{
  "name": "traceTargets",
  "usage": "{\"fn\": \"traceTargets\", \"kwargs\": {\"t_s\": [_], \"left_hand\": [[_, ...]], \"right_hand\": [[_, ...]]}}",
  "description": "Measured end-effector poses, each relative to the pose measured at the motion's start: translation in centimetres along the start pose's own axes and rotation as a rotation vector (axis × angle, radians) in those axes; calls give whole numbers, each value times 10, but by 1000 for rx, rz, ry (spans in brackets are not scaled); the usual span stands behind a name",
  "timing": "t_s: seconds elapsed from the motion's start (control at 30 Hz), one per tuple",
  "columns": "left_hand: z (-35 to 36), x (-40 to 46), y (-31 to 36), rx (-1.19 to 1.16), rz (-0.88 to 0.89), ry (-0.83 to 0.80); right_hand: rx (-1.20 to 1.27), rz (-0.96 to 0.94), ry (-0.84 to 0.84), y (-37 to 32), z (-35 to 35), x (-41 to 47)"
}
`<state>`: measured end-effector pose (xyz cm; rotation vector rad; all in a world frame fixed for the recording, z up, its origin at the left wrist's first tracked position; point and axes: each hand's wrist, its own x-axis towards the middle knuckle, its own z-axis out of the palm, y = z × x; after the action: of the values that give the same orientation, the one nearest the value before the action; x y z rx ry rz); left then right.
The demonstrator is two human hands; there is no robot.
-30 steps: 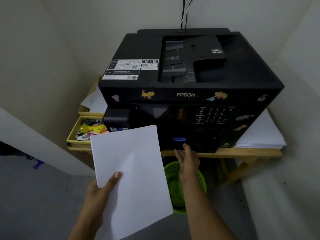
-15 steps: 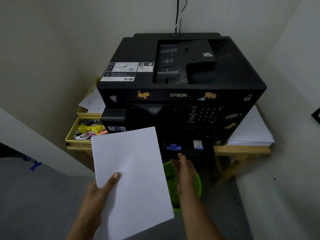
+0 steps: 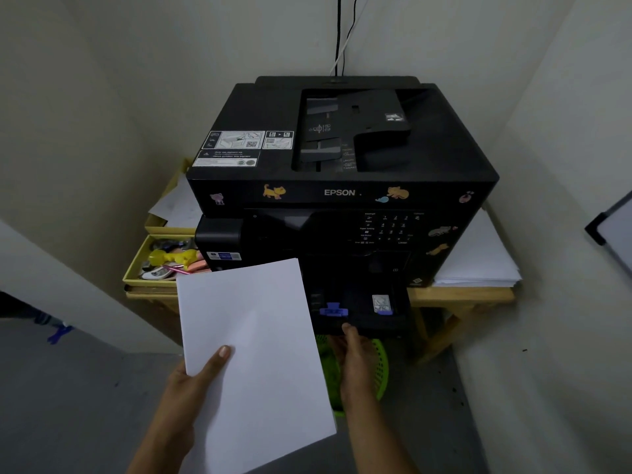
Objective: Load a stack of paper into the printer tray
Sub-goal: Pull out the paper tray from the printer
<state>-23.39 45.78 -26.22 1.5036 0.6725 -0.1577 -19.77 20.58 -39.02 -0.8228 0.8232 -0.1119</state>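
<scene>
A black Epson printer (image 3: 342, 186) with small animal stickers along its front sits on a light wooden counter (image 3: 461, 295) pushed into a corner of pale, plain walls, with two cables (image 3: 338, 35) running up the far wall behind it. The floor (image 3: 68, 388) below is grey and dull, and a green mesh basket (image 3: 381, 367) stands on it under the counter's near edge. The printer's paper tray (image 3: 362, 316) projects from the lower front, showing two purple guide tabs inside. The right hand (image 3: 355, 350) reaches up to the tray's near lip with its fingers curled at the edge; whether they grip it or only touch it cannot be told. The left hand (image 3: 195, 388) holds a stack of white paper (image 3: 253, 354) in the air near and left of the tray, pinching its left edge with the thumb lying across the top sheet and the fingers hidden beneath. Left of the printer a yellow organiser tray (image 3: 136, 268) on the counter holds small stationery, with loose sheets behind it. To the right of the printer another pile of white sheets (image 3: 478, 261) lies flat on the counter. A dark-framed board shows at the right wall.
</scene>
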Motion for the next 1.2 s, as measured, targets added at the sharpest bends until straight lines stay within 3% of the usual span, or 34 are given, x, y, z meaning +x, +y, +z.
{"fn": "traceTargets", "kwargs": {"t_s": [0.23,0.53,1.2], "left_hand": [[-4,-1,-3,32,-23,0],[-8,-10,-7,41,-12,1],[-2,-8,0,26,-11,-10]], "right_hand": [[-145,-24,73,11,-7,-14],[-25,-39,122,12,-14,-36],[-23,-5,158,13,-21,-48]]}}
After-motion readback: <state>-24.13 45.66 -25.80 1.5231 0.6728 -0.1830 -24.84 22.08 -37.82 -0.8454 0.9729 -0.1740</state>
